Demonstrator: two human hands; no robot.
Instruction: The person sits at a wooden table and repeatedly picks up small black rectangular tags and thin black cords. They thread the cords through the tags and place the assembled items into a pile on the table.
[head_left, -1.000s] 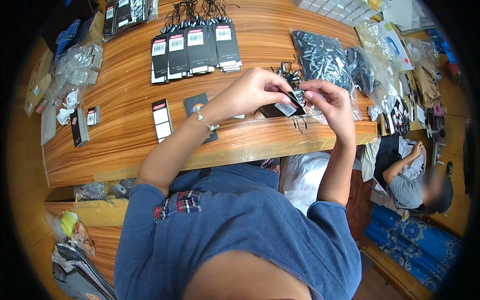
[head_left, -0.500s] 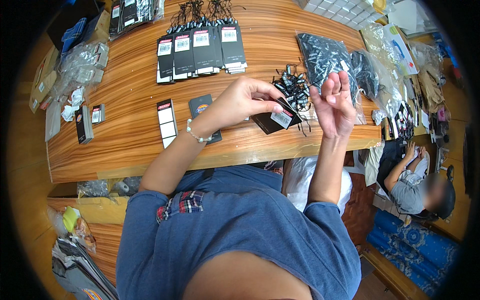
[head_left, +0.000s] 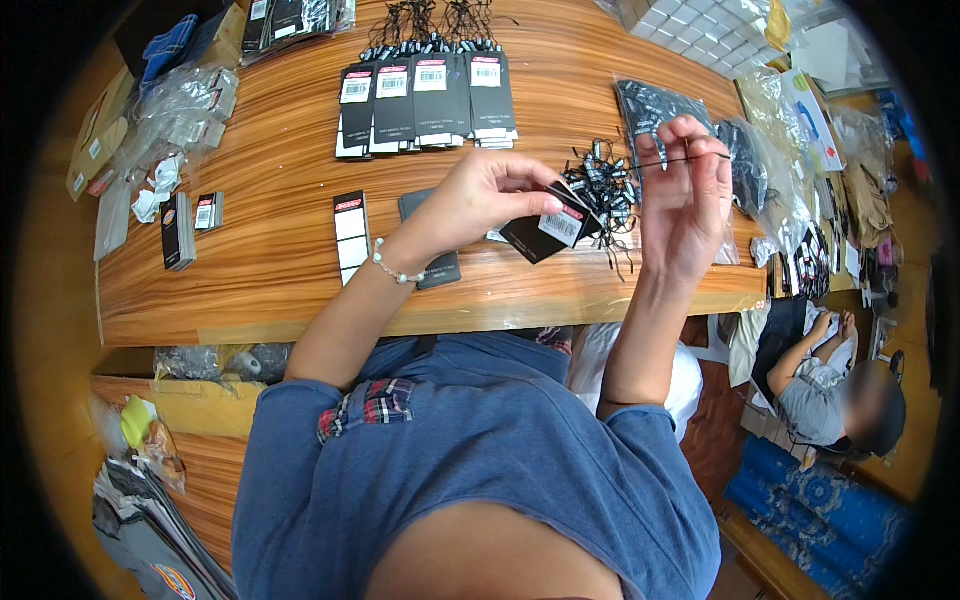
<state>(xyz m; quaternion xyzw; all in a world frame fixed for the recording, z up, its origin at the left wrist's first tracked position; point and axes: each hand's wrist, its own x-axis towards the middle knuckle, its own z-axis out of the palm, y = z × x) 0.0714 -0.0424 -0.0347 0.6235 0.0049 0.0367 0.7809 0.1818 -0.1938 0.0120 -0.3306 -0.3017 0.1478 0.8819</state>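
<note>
My left hand point(head_left: 485, 200) pinches a few black hang tags point(head_left: 540, 237) between thumb and fingers; a white barcode label shows on the top one. To its right my right hand point(head_left: 685, 205) is raised, palm toward me, fingers bent around a thin black string point(head_left: 668, 162) drawn across them. Whether this string joins the tags I cannot tell. Between the hands, just beyond the tags, lies a tangled pile of black strings point(head_left: 603, 185) with small fasteners. By my left wrist, partly hidden, are dark grey tags point(head_left: 440, 273) and a tag with white panels point(head_left: 350, 235).
Strung hang tags point(head_left: 430, 105) lie overlapped in stacks at the far side of the wooden table point(head_left: 270, 150). A clear bag of black strings point(head_left: 655, 108) sits at right, small tag stacks point(head_left: 178, 235) at left. Another person point(head_left: 815, 385) sits at far right.
My right hand has lifted slightly and moved right, and the black string now stretches across its fingers. My left hand still grips the tags. The whole view has shifted a little.
</note>
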